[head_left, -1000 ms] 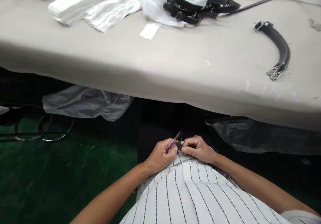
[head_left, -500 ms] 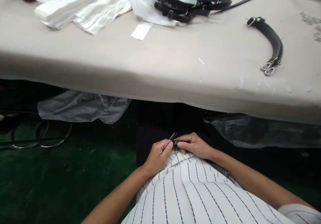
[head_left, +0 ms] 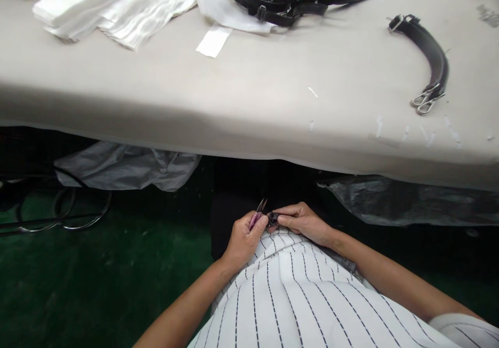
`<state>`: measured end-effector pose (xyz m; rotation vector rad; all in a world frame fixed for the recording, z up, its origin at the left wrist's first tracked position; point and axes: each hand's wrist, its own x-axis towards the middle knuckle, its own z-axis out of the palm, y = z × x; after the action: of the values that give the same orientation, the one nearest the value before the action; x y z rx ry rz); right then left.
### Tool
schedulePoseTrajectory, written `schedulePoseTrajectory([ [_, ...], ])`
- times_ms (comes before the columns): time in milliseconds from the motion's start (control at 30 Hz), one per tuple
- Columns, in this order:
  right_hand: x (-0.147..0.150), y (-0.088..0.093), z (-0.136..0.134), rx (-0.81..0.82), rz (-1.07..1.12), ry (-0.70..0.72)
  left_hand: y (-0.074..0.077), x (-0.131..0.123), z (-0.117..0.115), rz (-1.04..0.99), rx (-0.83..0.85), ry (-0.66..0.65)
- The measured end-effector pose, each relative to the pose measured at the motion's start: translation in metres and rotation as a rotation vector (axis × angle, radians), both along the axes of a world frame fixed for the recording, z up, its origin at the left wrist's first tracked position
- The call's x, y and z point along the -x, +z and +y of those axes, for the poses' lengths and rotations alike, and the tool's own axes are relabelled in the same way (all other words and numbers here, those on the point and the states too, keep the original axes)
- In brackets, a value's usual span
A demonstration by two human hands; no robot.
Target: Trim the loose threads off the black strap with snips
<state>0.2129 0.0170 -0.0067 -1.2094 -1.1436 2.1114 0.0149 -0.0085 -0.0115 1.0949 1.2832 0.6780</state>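
Note:
Close to my lap, my left hand [head_left: 242,237] is closed around small purple-handled thread snips [head_left: 254,220], their pointed blades sticking up past the fingers. My right hand [head_left: 309,226] pinches a small black piece [head_left: 273,219], perhaps the end of a strap. That piece sits between both hands, and the left thumb tip is right beside it. Most of it is hidden by the fingers, so its full shape does not show. On the table to the right lies a curved black strap [head_left: 432,51] with a buckle at its far end and metal clips at its near end.
The beige-covered table [head_left: 234,103] stands in front of me, its edge beyond my hands. At the back are stacked white strips [head_left: 117,10] and a heap of black buckled straps [head_left: 273,4]. Plastic bags [head_left: 128,166] hang under the table. The floor [head_left: 97,275] is green.
The snips have turned more upright in my left hand. More of the black piece shows between my fingers. The view has shifted slightly; the table things have not otherwise moved.

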Motion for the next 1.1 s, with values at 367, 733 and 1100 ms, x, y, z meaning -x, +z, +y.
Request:
schedulePoseTrajectory([
  [367, 0.003, 0.004, -0.003, -0.086, -0.083, -0.194, 0.026, 0.015, -0.02, 0.263, -0.216, -0.252],
  [733, 0.001, 0.008, -0.008, -0.246, -0.197, -0.178, 0.019, 0.012, -0.021, 0.278, -0.226, -0.242],
  [1100, 0.004, 0.011, -0.012, -0.306, -0.157, -0.204, 0.028, 0.0, -0.024, 0.088, -0.053, -0.096],
])
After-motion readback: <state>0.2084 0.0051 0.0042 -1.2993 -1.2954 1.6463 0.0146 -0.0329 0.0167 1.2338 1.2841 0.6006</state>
